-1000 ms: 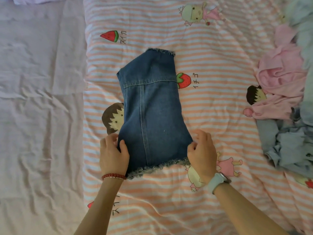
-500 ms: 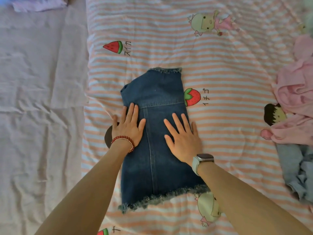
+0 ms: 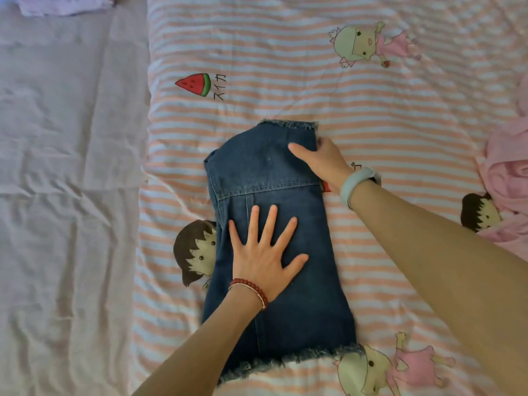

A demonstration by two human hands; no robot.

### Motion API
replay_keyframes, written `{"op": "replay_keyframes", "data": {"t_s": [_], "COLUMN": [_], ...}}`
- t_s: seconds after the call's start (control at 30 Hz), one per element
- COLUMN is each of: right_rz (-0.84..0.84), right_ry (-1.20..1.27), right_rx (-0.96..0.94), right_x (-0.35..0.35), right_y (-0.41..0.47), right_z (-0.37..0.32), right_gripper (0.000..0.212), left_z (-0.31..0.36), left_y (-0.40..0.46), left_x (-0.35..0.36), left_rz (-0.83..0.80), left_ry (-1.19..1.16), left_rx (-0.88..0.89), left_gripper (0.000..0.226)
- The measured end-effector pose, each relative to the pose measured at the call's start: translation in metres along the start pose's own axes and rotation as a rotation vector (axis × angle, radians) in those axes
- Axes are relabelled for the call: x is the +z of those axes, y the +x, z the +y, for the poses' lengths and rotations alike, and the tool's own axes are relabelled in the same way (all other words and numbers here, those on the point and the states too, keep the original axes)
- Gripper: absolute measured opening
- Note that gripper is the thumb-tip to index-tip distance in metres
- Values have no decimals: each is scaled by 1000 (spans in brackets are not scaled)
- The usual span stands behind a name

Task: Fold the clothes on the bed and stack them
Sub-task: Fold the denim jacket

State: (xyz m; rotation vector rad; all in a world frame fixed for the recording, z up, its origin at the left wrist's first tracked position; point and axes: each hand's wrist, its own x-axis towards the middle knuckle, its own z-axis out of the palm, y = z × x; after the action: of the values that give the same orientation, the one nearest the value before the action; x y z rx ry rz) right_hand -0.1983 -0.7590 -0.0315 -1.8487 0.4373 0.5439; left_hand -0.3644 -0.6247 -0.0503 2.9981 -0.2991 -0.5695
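Denim lies under both hands, and the fold about to be made depends on how each one is used. The left hand (image 3: pixel 264 252), a red bead bracelet (image 3: pixel 249 290) at its wrist, lies flat with fingers spread on the middle of the denim shorts (image 3: pixel 281 310), just below the stitched seam; it grips nothing and serves as a weight and a crease line. The right hand (image 3: pixel 321 161), with a pale watch (image 3: pixel 358 182) on its wrist, has its thumb on top of the far right edge and its fingers tucked down past that edge, so it appears to pinch the cloth near the frayed far hem. To do this well, I judge the left palm should stay planted and level while the right lifts the far part and brings it toward the near frayed hem, matching edges before pressing. Denim is stiff and will hold a crease, but a layered piece can slide, so the pinch should take every layer at that edge. The shorts lie lengthwise in the middle of the striped quilt (image 3: pixel 371 110) on the bed, beside printed cartoon figures. Further out, pink clothes (image 3: pixel 508 167) wait unfolded at the right edge, a plain pale sheet (image 3: pixel 63 195) covers the left, and a lilac cloth (image 3: pixel 63 5) sits at the far left corner.
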Motion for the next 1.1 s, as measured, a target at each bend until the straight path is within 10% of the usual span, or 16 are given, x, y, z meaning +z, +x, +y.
{"op": "replay_keyframes", "data": {"t_s": [0.17, 0.47, 0.7, 1.1], "right_rz": [-148, -373, -414, -395], "right_ry": [-74, -380, -478, -497], "right_rx": [-71, 25, 83, -219], "right_x": [1, -9, -2, -24], "right_y": [19, 33, 22, -59], "right_z": [-31, -72, -63, -47], "right_gripper": [22, 78, 25, 20], "left_z": [-4, -5, -6, -15], "left_y": [2, 2, 1, -10], "left_x": [6, 6, 8, -4], "left_rz": [24, 78, 126, 183], "left_ry": [16, 13, 14, -16], "left_rx": [29, 48, 52, 120], "left_gripper": [66, 66, 66, 61]}}
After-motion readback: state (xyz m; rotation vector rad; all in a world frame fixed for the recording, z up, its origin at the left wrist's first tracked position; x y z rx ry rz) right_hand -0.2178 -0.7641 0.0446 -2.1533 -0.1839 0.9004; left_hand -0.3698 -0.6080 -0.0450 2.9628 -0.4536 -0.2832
